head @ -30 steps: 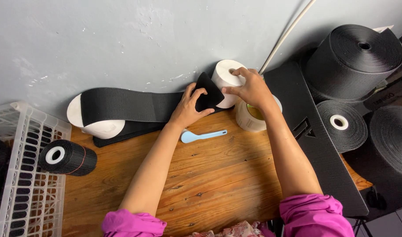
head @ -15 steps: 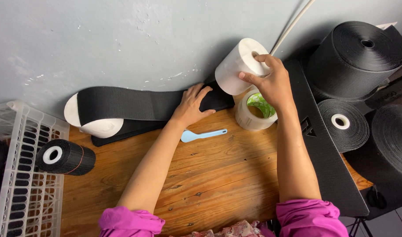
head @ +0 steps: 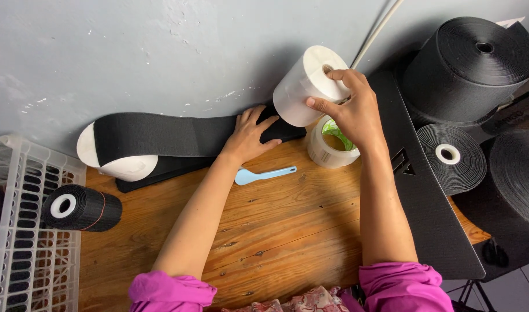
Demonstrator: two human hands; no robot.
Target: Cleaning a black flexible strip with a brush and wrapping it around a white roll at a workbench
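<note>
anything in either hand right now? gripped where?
Right hand holds the white roll by its core end, lifted off the table. Left hand holds nothing; it presses flat on the black strap.

A light blue plastic scoop (head: pixel 263 174) is lying on the wooden table (head: pixel 287 231). A white wire basket (head: pixel 21 242) is standing at the left edge, with a small black roll (head: pixel 79 208) resting beside it. Large black webbing rolls (head: pixel 469 63) are sitting at the right, against the grey wall (head: pixel 160 52).
</note>
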